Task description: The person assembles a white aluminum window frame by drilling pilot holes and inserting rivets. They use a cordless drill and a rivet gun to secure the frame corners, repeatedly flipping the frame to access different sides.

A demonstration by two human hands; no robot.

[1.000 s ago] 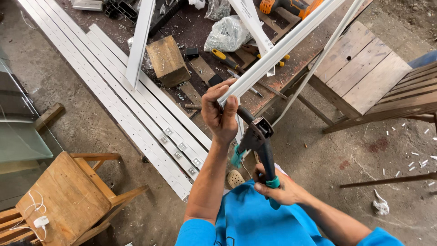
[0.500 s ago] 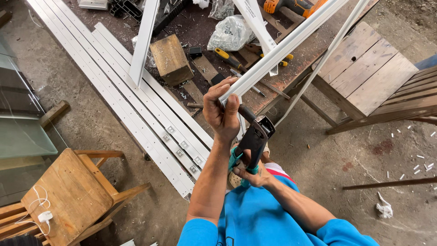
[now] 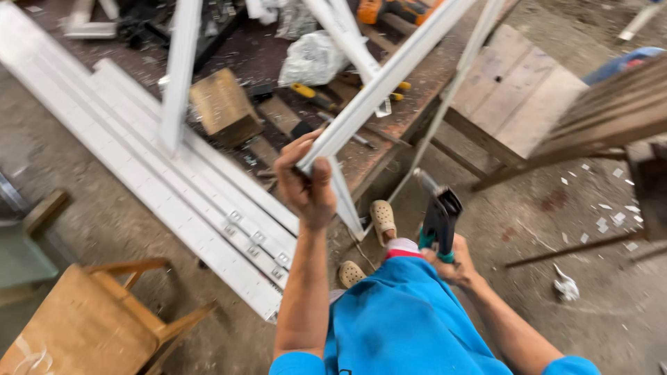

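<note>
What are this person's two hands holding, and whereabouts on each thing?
The left hand grips the corner of a white metal frame, where two bars meet. The right hand holds a black-and-teal hand tool by its lower handle.

The frame (image 3: 389,76) and floor strips (image 3: 180,187) are showing white. The tool (image 3: 438,222) is showing black and teal, the shirt (image 3: 403,319) bright blue, the clogs (image 3: 383,219) beige.
</note>
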